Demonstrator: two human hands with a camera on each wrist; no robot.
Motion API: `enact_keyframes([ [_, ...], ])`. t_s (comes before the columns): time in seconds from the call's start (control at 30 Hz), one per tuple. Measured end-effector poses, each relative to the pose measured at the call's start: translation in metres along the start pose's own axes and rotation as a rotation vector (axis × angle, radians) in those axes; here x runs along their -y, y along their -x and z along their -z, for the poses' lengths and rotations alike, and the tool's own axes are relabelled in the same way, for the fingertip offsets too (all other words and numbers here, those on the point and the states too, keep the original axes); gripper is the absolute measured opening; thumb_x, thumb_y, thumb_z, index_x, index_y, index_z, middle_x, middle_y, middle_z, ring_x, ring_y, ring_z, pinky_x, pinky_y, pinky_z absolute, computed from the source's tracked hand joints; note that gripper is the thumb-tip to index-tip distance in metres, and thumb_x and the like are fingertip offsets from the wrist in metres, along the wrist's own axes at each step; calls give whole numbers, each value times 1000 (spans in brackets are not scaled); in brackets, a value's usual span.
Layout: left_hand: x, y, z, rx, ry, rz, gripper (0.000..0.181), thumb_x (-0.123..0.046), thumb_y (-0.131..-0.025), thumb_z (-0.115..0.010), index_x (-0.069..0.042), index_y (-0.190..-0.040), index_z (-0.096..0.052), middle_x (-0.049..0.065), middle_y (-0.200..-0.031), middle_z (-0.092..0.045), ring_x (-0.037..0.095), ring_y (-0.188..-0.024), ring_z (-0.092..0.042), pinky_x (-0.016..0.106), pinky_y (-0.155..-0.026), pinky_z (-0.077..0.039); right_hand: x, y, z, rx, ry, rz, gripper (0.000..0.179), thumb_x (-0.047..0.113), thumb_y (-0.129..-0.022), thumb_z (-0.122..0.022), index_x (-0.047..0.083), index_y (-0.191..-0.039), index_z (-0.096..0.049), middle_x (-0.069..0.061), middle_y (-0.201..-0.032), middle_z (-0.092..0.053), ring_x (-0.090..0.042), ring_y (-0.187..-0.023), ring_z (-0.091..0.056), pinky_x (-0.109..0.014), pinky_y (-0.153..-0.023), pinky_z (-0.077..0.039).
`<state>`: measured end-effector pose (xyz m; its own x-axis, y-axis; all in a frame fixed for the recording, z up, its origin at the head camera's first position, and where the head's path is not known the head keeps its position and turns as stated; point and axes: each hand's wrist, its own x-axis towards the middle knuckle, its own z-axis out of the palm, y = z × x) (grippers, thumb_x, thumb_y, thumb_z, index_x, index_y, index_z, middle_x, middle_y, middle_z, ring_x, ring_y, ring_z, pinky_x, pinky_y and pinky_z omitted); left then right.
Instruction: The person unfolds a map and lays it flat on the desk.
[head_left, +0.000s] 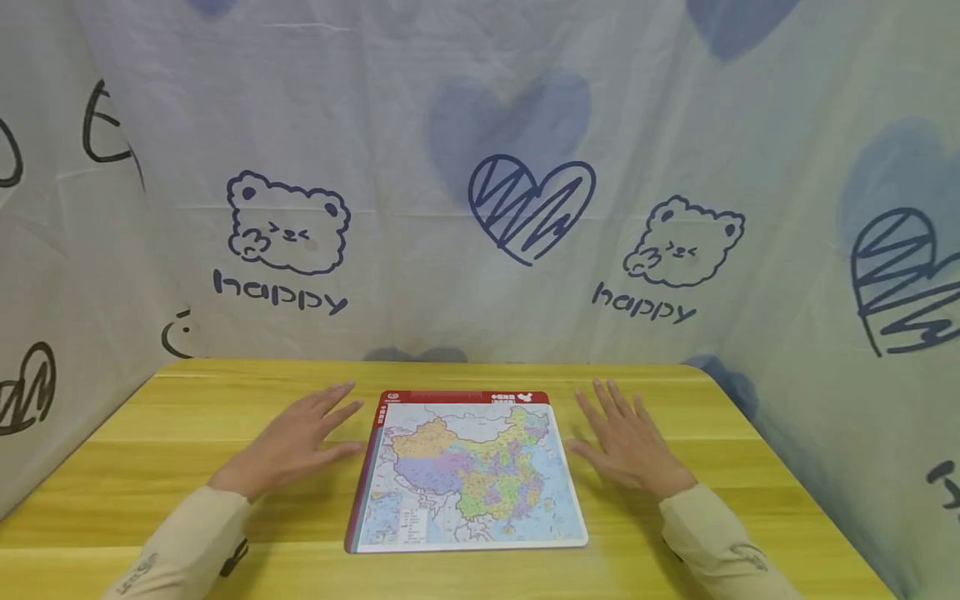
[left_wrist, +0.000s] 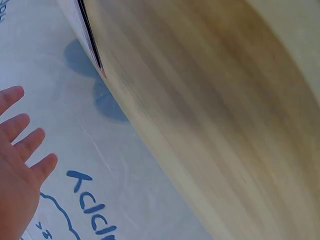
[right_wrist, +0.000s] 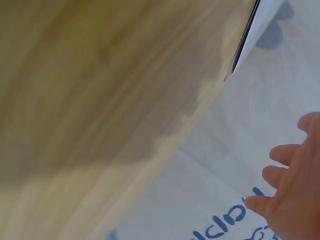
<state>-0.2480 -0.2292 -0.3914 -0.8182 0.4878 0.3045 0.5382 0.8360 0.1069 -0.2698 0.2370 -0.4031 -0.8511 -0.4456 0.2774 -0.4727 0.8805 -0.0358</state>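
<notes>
A flat rectangular map board (head_left: 465, 475) with a red top border and a coloured map of China lies face up on the wooden table. To its left is my left hand (head_left: 296, 442), fingers spread and nearly straight, thumb close to the board's left edge. On the other side my right hand (head_left: 626, 442) is spread the same way, its thumb near the right edge. Neither hand holds anything. Both wrist views show the left hand (left_wrist: 20, 160) and the right hand (right_wrist: 295, 180) raised off the tabletop, with the board's thin dark edge (left_wrist: 91, 37) in sight.
The yellow wood-grain table (head_left: 637, 567) has rounded far corners. Behind it and at both sides hangs a pale cloth (head_left: 420, 292) printed with hearts, bear faces and the word "happy". A small black object (head_left: 234, 558) shows at the left sleeve's cuff.
</notes>
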Motion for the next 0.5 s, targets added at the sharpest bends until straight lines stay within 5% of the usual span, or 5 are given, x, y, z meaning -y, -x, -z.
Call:
enact_keyframes([
  [0.23,-16,-2,-3,33,111,-3,80,-52,-84,-68,-1,-142,-46,19,-152,-33,43,-134,-35,61,-105,-30,10,-2,-2,24,-151,49,74,43,-96,-56,-3,-148,-31,-26,-152,-27,-43,-139,-26,-58,-110,-23],
  [0.5,-29,-14,-9,150,158,39,91,-60,-78,-69,-4,-144,-44,18,-150,-37,42,-134,-36,61,-104,-31,27,-6,-5,185,-205,58,80,56,-92,-54,4,-150,-34,-22,-153,-28,-39,-139,-27,-56,-110,-25],
])
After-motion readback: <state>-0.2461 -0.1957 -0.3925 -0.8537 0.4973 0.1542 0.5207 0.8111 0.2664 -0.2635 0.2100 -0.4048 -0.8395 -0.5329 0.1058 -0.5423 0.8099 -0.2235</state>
